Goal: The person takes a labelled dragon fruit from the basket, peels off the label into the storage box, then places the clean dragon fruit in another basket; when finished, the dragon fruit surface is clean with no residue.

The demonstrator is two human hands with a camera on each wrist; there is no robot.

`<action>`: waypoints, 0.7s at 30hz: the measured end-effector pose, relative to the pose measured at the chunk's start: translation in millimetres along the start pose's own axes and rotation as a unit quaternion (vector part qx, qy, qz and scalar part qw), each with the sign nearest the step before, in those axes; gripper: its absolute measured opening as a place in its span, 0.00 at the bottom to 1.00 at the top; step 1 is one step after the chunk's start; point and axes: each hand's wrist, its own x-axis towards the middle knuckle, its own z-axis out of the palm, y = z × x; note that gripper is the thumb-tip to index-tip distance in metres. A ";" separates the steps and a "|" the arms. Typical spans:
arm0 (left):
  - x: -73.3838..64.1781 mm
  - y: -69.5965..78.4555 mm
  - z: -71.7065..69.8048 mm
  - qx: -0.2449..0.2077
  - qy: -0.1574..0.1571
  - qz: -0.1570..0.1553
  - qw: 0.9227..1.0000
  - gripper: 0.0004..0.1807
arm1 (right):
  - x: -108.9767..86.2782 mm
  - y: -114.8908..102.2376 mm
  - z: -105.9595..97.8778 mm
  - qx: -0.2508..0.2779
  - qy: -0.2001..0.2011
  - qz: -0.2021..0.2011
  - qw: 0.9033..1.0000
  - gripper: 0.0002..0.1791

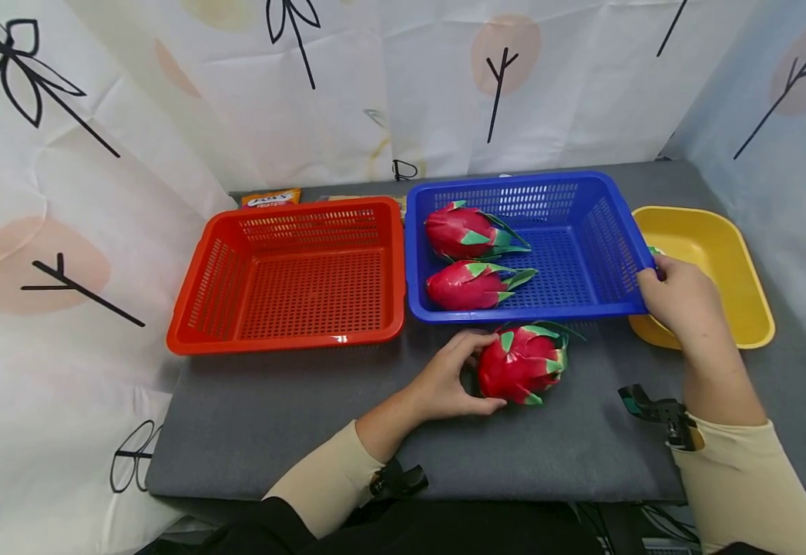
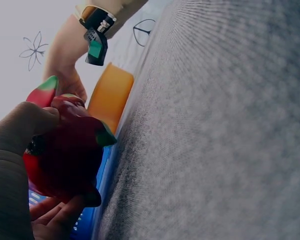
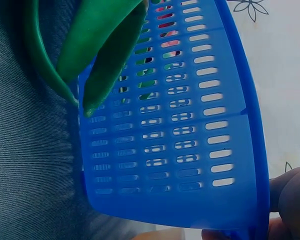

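My left hand (image 1: 455,379) holds a red dragon fruit (image 1: 522,364) with green leaf tips, thumb on the near side and fingers on the far side. The fruit is just in front of a blue basket (image 1: 576,266); the left wrist view shows the same dragon fruit (image 2: 70,150) between thumb and fingers. My right hand (image 1: 683,297) grips the basket's right front corner, its fingers partly hidden by the rim. Inside the basket, on its left side, lie two more dragon fruits, one behind (image 1: 468,231) and one in front (image 1: 468,285).
A red basket (image 1: 320,337) stands left of the blue one, with an orange snack packet (image 1: 271,198) behind it. Right of the blue basket is a yellow tub (image 1: 750,285), partly covered by the right hand. The grey table (image 1: 292,432) ends at its front edge near the body.
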 end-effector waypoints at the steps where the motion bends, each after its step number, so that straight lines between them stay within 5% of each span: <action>1: -0.2 0.6 0.1 -0.005 0.002 -0.005 1.000 0.49 | 0.2 -0.2 0.4 0.002 0.001 -0.001 1.000 0.32; 7: -1.6 5.3 1.3 -0.061 0.001 -0.055 0.997 0.45 | 0.2 -2.6 2.5 0.015 0.002 0.005 1.000 0.29; 14: -1.9 11.6 3.1 -0.138 -0.002 -0.115 0.984 0.42 | 0.7 -3.9 4.1 0.019 0.005 0.010 1.000 0.28; 17: -1.2 13.7 3.5 -0.191 -0.007 -0.140 0.972 0.40 | 0.9 -3.0 4.7 0.022 0.009 0.008 1.000 0.27; 21: -0.4 15.7 3.8 -0.281 -0.029 -0.170 0.944 0.37 | 0.8 -1.7 6.8 0.026 0.014 0.005 1.000 0.27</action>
